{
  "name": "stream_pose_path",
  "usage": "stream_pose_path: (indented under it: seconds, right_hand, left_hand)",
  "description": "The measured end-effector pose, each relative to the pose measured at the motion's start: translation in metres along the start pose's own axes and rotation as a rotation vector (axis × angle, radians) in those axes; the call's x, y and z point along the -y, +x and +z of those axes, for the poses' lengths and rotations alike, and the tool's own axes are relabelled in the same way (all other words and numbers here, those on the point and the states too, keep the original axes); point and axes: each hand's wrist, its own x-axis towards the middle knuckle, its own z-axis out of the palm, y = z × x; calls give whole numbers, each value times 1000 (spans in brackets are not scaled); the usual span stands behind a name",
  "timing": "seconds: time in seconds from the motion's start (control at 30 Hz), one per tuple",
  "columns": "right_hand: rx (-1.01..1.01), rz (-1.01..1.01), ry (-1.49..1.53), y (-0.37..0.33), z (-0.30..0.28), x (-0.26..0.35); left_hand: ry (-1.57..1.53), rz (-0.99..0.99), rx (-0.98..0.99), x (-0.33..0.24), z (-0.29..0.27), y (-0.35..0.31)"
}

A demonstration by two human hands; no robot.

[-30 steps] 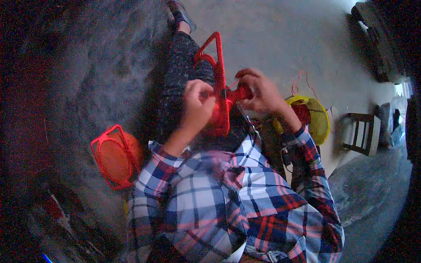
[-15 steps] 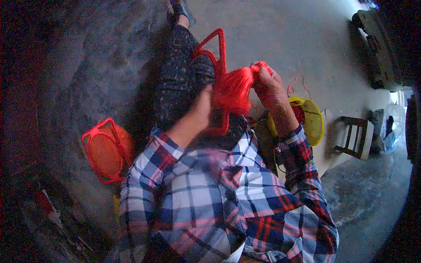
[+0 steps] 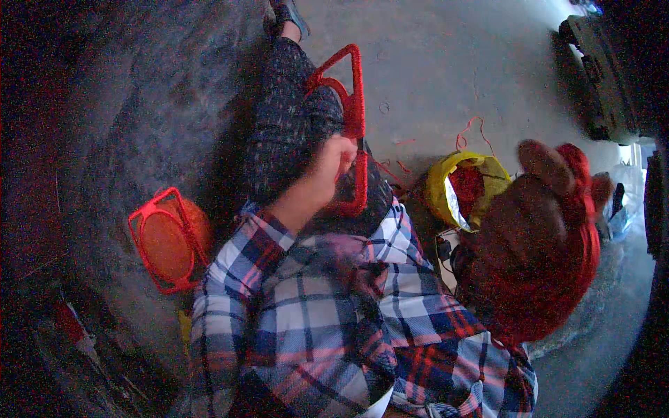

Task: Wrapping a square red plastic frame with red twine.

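Observation:
My left hand point(image 3: 333, 159) is closed around the side bar of a red triangular frame point(image 3: 356, 104) resting over my lap. The bar's upper part looks wrapped in red yarn, and a darker stretch shows beside my fingers. Raised close to the camera at the right, my right hand point(image 3: 526, 223) grips a bundle of red yarn point(image 3: 587, 216). Hand and yarn are large, dark and blurred, and they hide my right forearm. Whether a strand runs from the bundle to the frame cannot be made out.
A yellow bucket point(image 3: 437, 182) with red material inside stands right of my lap, partly behind my right hand. On the left, a red frame point(image 3: 182, 202) lies against a round orange-red object point(image 3: 171, 244). Red scraps point(image 3: 404, 167) lie on the floor; dark furniture point(image 3: 603, 76) stands far right.
My right hand has swung from beside the frame out to the right and up toward the camera, carrying the red yarn bundle. My left hand has closed on the frame's bar.

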Motion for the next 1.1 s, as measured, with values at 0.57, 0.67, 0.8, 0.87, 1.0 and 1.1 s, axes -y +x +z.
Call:
stream_pose_path:
  seconds: [0.57, 0.67, 0.8, 0.87, 1.0, 1.1]
  right_hand:
    - [803, 531, -1733, 9, 2, -116]
    - [801, 552, -1819, -6, -15, -159]
    - [684, 454, -1509, -13, -31, -199]
    - [598, 595, -1285, -5, -14, -185]
    - [358, 736, -1049, -7, -4, -171]
    - [371, 408, -1045, -10, -7, -173]
  left_hand:
    - [836, 519, -302, -25, -25, -22]
    - [960, 164, -180, -5, -15, -32]
    - [836, 299, -204, 8, -5, -41]
    - [759, 310, -217, 1, -6, -50]
    - [331, 76, -261, -5, -6, -57]
    - [771, 758, -386, -26, -4, -54]
